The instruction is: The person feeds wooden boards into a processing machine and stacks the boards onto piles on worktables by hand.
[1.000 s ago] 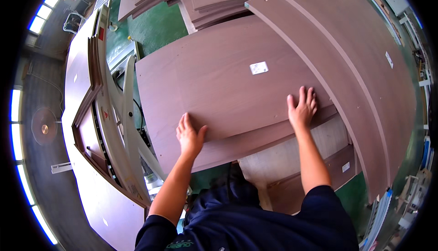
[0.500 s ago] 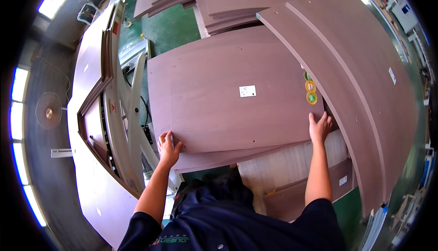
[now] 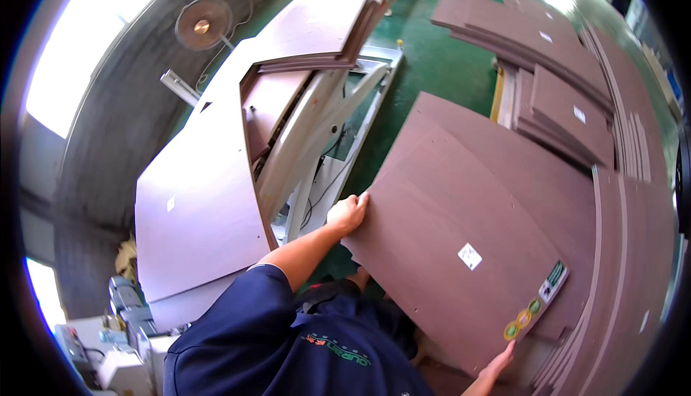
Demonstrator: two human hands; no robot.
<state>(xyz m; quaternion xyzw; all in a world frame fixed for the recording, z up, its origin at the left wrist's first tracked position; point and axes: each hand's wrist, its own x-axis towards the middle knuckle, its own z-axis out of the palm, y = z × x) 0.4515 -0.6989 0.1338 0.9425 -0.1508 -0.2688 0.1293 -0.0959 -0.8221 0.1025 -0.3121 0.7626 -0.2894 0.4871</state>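
A flat brown panel (image 3: 425, 252) with a white label and a row of round stickers is between my two hands. My left hand (image 3: 348, 214) grips its left edge, with the thumb on top and the fingers curled toward the underside. At the opposite edge, close to the stickers, my right hand (image 3: 497, 367) holds the panel; its fingers are partly hidden beneath the board. Another brown panel (image 3: 504, 147) lies under the held one and shows past its far side. The held board sits at an angle to it; how far it is raised is hard to tell.
To the left, large pale-topped boards (image 3: 209, 237) rest on a white metal frame (image 3: 324, 122). Brown panel stacks (image 3: 533, 43) stand at the far right, and long panels (image 3: 622, 266) line the right side. A round fan (image 3: 204, 25) is by the wall, above the green floor (image 3: 432, 57).
My view has swung left, toward the boards on the frame. The panel in my hands has turned relative to the one below, and both hands have stayed on its edges.
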